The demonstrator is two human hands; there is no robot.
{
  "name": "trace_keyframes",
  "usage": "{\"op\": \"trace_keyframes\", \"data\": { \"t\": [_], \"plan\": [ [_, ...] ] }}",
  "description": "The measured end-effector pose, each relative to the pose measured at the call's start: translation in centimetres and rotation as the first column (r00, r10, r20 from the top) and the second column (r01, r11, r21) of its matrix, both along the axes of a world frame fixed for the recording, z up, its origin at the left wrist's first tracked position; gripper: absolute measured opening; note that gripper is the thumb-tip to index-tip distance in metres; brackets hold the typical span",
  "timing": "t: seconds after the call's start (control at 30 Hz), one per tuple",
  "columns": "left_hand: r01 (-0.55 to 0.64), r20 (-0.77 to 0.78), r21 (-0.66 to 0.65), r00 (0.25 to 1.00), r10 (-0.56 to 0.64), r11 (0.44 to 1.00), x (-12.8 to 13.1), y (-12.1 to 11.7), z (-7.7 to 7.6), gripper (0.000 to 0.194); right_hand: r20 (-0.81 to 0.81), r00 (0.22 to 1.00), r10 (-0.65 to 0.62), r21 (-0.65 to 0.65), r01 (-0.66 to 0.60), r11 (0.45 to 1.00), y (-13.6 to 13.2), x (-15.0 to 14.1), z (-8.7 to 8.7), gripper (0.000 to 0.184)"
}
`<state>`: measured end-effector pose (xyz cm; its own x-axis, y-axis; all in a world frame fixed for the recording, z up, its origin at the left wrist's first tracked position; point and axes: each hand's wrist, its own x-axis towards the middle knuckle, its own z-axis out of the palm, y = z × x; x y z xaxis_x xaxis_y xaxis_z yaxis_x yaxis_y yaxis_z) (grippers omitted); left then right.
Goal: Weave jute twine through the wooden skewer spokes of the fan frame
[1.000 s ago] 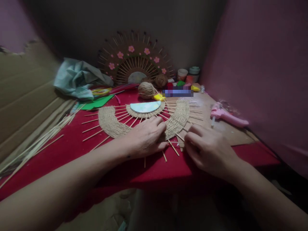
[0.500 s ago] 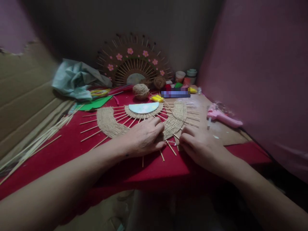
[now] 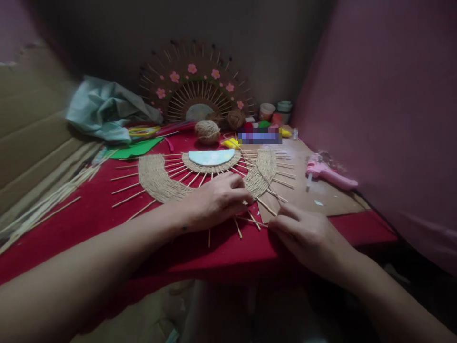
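A half-round woven fan lies on the red cloth, with thin sticks fanning out from a pale blue half-disc through a band of twine weave. My left hand rests over the front of the band, fingers bent and pressed on it; the weave beneath is hidden. To the right, my right hand is closed in a pinch on a thin strand of twine, which runs leftward across the stick ends to below my left hand. Its fingertips are partly hidden.
Behind stand a flowered stick fan, a ball of twine and small pots. A pink glue gun lies on cardboard at right. Loose sticks, green sheet and pale cloth are at left.
My right hand has moved slightly down, drawing the strand lower. My left hand's fingers have curled in more over the band. The whole view has shifted a little.
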<state>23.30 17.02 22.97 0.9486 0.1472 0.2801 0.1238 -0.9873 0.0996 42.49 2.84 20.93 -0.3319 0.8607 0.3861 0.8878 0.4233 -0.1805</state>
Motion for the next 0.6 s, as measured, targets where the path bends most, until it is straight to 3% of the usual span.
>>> {"op": "trace_keyframes", "data": {
  "t": [0.13,0.23,0.33,0.6],
  "plan": [
    [0.111,-0.057,0.232,0.993,-0.100,0.966,0.38,-0.28,0.02,0.028,-0.058,0.998,0.017,0.025,-0.016,1.000,-0.19,-0.14,-0.21,0.022],
    [0.183,-0.118,0.322,0.981,-0.153,0.929,0.65,-0.44,0.14,0.025,-0.076,0.996,0.056,0.011,-0.056,0.998,-0.31,-0.06,-0.09,0.022],
    [0.185,-0.120,0.333,0.981,-0.154,0.925,0.78,-0.35,-0.01,0.023,-0.069,0.994,0.086,-0.015,-0.087,0.996,-0.37,0.11,0.08,0.024],
    [0.158,-0.083,0.267,0.986,-0.141,0.951,0.72,-0.05,-0.12,0.027,0.003,1.000,0.023,0.048,-0.023,0.999,0.06,0.32,0.34,0.025]
  ]
}}
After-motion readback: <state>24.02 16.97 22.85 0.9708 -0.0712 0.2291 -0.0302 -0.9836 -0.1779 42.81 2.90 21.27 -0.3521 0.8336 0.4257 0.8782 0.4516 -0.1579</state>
